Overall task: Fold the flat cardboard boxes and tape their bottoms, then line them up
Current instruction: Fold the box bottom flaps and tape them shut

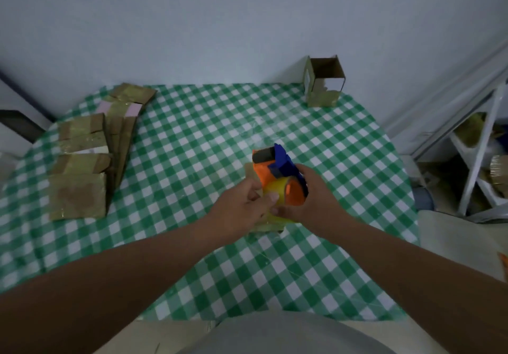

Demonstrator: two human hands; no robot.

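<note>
Right grip [310, 191]: fingers curled round the blue handle of the tape dispenser [280, 172], an orange and blue tool carrying a roll of clear yellowish tape [275, 202]. Left grip [242, 205]: thumb and fingertips pinching the roll's near side, thumb tip close to the right thumb.

Box under work [251, 172]: brown cardboard, mostly hidden beneath the dispenser and both hands, at the middle of the worktop [192, 139]; only its edges show.

Flat boxes [82, 166]: a loose stack of brown cardboard with shiny tape strips, lying at the worktop's left side, well apart from the hands.

Folded box [324, 84]: standing at the far right corner against the wall, its open end facing the camera.

Worktop cover: green and white checked cloth.

White shelf rack [478, 147]: right of the worktop, holding blurred items.
</note>
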